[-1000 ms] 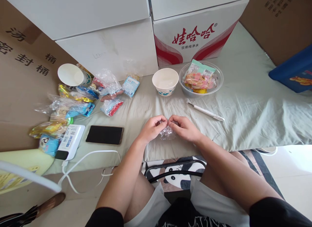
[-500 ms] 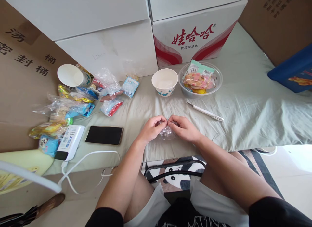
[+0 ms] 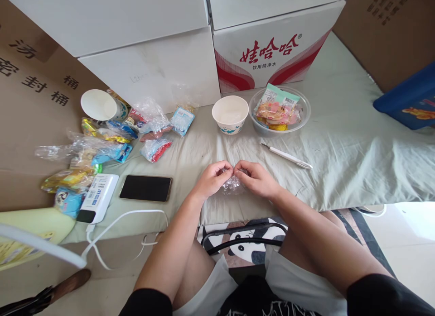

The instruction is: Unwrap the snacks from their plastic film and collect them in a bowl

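Observation:
A small clear plastic wrapper (image 3: 232, 185) is pinched between my left hand (image 3: 214, 179) and my right hand (image 3: 256, 178), just above the pale green cloth (image 3: 340, 139) near its front edge. The fingertips of both hands meet at the wrapper's top. What is inside the wrapper is hidden by my fingers. Beyond my hands stand an empty white paper bowl (image 3: 230, 113) and a clear plastic bowl (image 3: 303, 117) holding snack packets (image 3: 277, 107). A white pen-like tool (image 3: 286, 155) lies to the right of my hands.
A heap of wrapped snacks (image 3: 102, 141) and a white paper cup (image 3: 99, 105) lie at the left. A black phone (image 3: 145, 188) and a white power bank (image 3: 97, 198) with a cable rest near the front. White cartons (image 3: 272, 49) line the back; a blue box (image 3: 409, 98) sits far right.

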Available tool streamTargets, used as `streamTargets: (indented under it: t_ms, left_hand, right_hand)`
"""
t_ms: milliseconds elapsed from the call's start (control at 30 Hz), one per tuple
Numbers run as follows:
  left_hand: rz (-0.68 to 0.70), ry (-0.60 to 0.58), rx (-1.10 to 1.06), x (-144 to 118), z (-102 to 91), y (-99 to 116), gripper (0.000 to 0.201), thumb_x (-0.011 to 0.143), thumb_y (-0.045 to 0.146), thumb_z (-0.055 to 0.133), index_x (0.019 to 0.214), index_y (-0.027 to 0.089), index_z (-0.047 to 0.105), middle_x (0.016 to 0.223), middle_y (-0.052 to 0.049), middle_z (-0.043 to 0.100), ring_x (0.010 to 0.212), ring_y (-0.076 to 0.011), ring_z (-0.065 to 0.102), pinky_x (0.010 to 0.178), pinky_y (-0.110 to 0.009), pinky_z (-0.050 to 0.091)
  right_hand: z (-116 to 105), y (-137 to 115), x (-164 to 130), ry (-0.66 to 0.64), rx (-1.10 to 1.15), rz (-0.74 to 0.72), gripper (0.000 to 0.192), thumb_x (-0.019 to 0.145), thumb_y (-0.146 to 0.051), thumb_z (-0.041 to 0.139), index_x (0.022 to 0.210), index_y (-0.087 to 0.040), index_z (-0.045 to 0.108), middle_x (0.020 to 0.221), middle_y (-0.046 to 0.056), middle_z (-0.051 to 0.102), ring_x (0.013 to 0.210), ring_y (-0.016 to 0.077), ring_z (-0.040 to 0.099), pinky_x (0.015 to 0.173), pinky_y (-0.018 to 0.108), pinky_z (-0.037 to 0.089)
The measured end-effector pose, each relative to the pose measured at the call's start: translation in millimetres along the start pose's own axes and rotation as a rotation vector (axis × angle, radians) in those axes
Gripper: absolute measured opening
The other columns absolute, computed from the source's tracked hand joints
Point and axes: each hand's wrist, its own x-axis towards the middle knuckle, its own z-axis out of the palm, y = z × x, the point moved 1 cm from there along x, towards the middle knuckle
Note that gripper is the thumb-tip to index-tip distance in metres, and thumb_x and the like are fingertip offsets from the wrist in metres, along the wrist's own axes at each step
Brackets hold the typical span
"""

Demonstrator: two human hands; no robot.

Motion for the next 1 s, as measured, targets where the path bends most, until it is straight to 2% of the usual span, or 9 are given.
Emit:
streamTargets:
  t_ms: [767,1000]
  left_hand:
    - [0.008,0.007,0.007,-0.3,0.1,1.1,0.027,0.083,0.044,0.06,0.075,0.018,0.058,0.067,0.003,0.048,0.062,-0.0108,0.041,0.059,-0.026,0.031]
    - [-0.003,0.032,-0.039,-1.1,-0.6,2.5,0.026,0.081,0.044,0.062,0.075,0.018,0.06,0.066,0.004,0.049,0.06,-0.0102,0.04,0.058,-0.026,0.03]
  right_hand:
    - [-0.3,-0.7,0.5,0.003,-0.004,-0.003,0.023,0.088,-0.042,0.051,0.08,-0.021,0.057,0.06,-0.004,0.045,0.062,0.0125,0.044,0.059,0.025,0.032]
    - [-1.1,0.1,0.9,0.018,0.047,-0.005,0.027,0.088,-0.046,0.052,0.08,-0.021,0.056,0.065,-0.003,0.049,0.062,0.0122,0.043,0.061,0.027,0.035]
